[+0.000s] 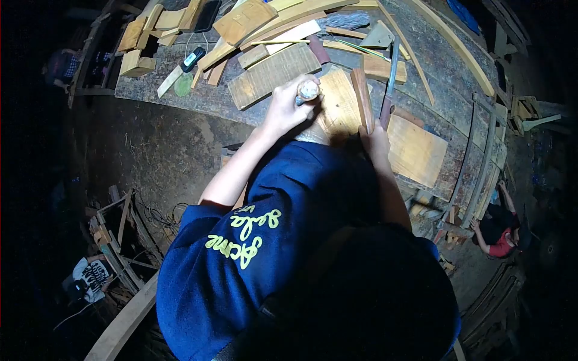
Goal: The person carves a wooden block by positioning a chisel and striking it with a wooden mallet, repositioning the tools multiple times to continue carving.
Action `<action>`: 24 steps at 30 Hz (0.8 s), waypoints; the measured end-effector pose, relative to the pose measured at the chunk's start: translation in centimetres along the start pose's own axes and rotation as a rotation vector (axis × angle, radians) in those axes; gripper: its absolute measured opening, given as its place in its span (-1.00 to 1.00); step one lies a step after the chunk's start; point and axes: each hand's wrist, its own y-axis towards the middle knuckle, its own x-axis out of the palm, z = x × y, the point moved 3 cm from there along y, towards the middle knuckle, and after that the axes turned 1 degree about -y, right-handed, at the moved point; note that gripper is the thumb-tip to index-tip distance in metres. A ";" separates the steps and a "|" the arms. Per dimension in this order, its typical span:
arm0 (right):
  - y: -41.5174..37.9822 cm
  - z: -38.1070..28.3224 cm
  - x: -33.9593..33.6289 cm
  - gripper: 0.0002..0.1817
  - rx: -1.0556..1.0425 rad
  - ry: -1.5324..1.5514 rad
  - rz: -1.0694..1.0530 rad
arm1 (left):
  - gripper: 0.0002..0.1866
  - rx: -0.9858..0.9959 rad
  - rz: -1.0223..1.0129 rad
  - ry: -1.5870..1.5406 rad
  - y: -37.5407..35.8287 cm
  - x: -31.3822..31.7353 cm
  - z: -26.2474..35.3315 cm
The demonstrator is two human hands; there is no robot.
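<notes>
Blue shirt (295,198), left fingers (304,111) curled round handle (309,90), right fingers (366,135) gripping brown wood (362,96)

The desk (198,96), across the top of the frame, looks like rough, matt wood, stained and worn. The board (416,150) right of centre is smoother pale wood, while the plank (274,73) at upper centre is greyish and coarse-grained. The saw blade (394,66) is metal with a bluish sheen. The phone (207,15) at upper left looks dark and smooth. The shirt (289,198) is matt blue cloth.
</notes>
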 end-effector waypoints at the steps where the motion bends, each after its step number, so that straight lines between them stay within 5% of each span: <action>1: 0.2 0.2 0.3 -0.53 -0.001 -0.003 0.006 | -0.74 0.003 0.015 0.031 0.2 -0.1 -0.2; 12: 0.4 0.3 0.3 -0.49 0.033 -0.021 -0.007 | -0.55 0.008 -0.004 0.129 5.3 -0.3 -3.0; 24: -0.2 -0.6 -0.6 -0.46 0.037 -0.027 -0.028 | -0.51 -0.258 -0.049 -0.076 7.9 -2.3 -5.9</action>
